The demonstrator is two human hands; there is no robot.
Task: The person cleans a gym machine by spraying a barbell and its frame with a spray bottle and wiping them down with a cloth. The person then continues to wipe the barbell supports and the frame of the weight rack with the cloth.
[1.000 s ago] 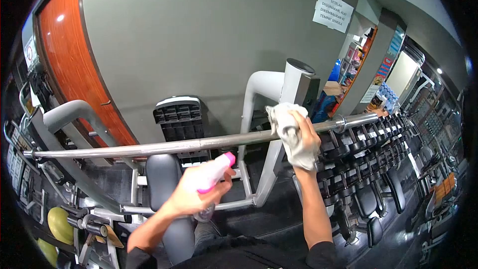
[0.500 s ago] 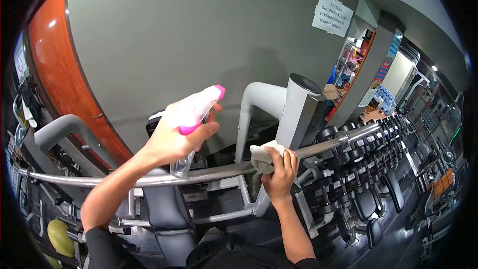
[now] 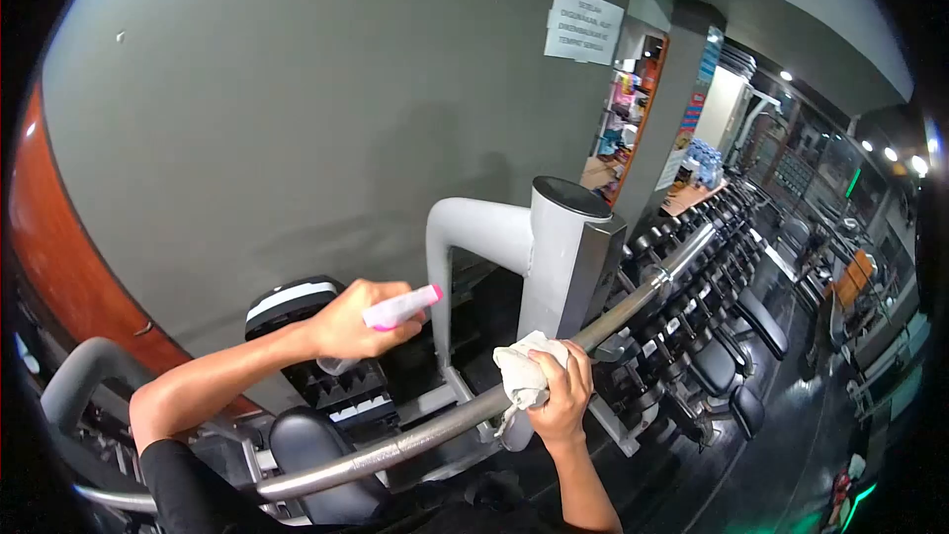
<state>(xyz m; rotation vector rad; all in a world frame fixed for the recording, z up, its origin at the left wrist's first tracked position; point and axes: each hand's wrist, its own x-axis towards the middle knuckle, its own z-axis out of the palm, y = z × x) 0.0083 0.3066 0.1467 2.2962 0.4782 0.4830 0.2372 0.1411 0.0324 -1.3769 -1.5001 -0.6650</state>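
My left hand (image 3: 361, 321) is closed round a spray bottle (image 3: 403, 308) with a white and pink head. Its nozzle points right, and part of the clear bottle shows below the wrist. The bottle is held above and behind a long metal barbell (image 3: 395, 447). Around that bar my right hand (image 3: 561, 394) presses a crumpled whitish cloth (image 3: 526, 370), gripping it between fingers and thumb. A loose end of the cloth hangs below the bar.
A grey rack post (image 3: 565, 257) with a curved tube stands just behind the bar. Rows of dumbbells (image 3: 682, 321) run off to the right. A padded black bench (image 3: 326, 455) lies under the bar. A grey wall (image 3: 297, 109) rises behind, with a paper sign (image 3: 583, 26).
The view has turned right and come closer to the post. My left hand has lowered with the spray bottle, which is now more level. My right hand still holds the cloth on the bar.
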